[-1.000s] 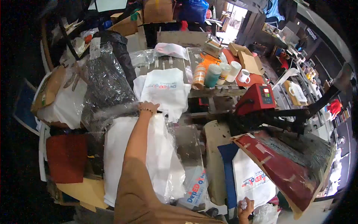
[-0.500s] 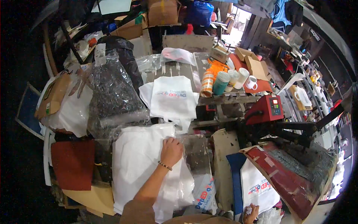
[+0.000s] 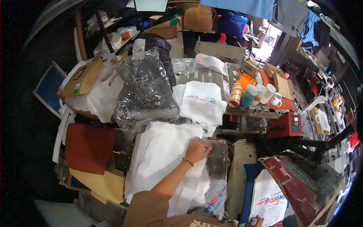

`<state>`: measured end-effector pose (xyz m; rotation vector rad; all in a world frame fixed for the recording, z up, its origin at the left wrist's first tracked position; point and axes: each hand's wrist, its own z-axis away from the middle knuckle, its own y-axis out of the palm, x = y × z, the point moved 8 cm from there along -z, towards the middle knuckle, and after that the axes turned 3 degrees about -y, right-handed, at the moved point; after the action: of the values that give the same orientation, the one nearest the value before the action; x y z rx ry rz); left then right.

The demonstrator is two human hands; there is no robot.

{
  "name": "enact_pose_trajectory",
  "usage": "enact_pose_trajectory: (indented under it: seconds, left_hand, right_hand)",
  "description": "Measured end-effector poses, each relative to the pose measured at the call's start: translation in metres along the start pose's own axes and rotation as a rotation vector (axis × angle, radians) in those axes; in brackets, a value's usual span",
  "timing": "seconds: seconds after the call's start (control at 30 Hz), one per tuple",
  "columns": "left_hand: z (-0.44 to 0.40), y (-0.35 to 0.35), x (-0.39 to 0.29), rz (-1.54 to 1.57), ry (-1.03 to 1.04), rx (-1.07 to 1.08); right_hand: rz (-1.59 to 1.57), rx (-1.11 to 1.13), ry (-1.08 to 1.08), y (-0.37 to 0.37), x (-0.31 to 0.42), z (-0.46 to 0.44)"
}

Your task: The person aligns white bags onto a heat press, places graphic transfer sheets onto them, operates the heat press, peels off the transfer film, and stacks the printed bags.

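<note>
My left hand (image 3: pixel 198 150), with a beaded bracelet at the wrist, is at the upper right edge of a stack of plain white bags (image 3: pixel 162 155). Its fingers are curled closed on the top bag's edge. To the right, a white bag printed in blue and red (image 3: pixel 267 196) lies over a dark blue pad (image 3: pixel 249 189) beside the raised red plate of a heat press (image 3: pixel 291 185). My right hand (image 3: pixel 258 221) is closed at this printed bag's lower edge, partly cut off by the frame. Under the stack's lower right side shows clear plastic with similar print (image 3: pixel 216 198).
Another printed white bag (image 3: pixel 202 102) lies beyond the stack. Several bottles (image 3: pixel 248 95) and a white mug (image 3: pixel 276 99) stand behind the red control box (image 3: pixel 289 125). A plastic-wrapped dark bundle (image 3: pixel 145 87) and a reddish-brown sheet (image 3: pixel 90 147) are at left.
The view has swung, so the scene sits further right. My left hand stays at the stack's edge with its fingers slightly shifted. My right hand remains by the printed bag's lower edge.
</note>
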<state>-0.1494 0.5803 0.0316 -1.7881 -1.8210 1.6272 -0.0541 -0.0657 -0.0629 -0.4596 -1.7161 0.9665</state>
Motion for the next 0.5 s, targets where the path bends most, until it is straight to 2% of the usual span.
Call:
enact_pose_trajectory:
  seconds: [0.03, 0.07, 0.13, 0.17, 0.27, 0.33, 0.37, 0.4, 0.43, 0.47, 0.5]
  left_hand:
    - [0.0, 0.002, 0.001, -0.04, -0.004, 0.013]
    - [-0.001, 0.004, 0.001, -0.078, -0.009, 0.026]
    - [-0.003, 0.005, 0.001, -0.073, -0.007, 0.005]
    - [0.0, 0.006, 0.001, -0.071, 0.004, -0.015]
    - [0.0, 0.004, 0.001, -0.097, -0.034, 0.008]
    - [-0.008, -0.003, -0.004, -0.122, -0.036, 0.029]
    - [-0.011, 0.003, 0.0, -0.149, -0.049, 0.118]
    - [-0.009, 0.011, 0.002, -0.175, -0.065, 0.209]
    - [-0.006, 0.012, 0.002, -0.178, -0.071, 0.205]
    - [-0.008, 0.009, -0.005, -0.181, -0.001, 0.157]
    - [-0.011, 0.007, -0.015, -0.185, 0.074, 0.109]
  right_hand:
    - [-0.317, 0.024, 0.301, 0.013, -0.053, 0.011]
    - [-0.314, 0.032, 0.297, 0.006, -0.028, 0.006]
    - [0.287, -0.1, -0.414, -0.02, 0.088, -0.006]
    - [0.266, -0.117, -0.415, -0.022, 0.096, -0.007]
    - [0.243, -0.145, -0.374, -0.019, 0.091, -0.003]
    - [0.131, -0.125, -0.16, -0.009, 0.052, -0.001]
    - [0.127, -0.124, -0.168, -0.003, 0.041, 0.001]
    - [-0.02, -0.122, -0.125, 0.001, 0.025, 0.0]
    - [-0.169, -0.117, -0.08, 0.005, 0.01, 0.001]
    - [-0.318, -0.047, 0.076, 0.013, -0.012, -0.001]
    - [-0.33, -0.05, 0.067, 0.016, -0.02, -0.004]
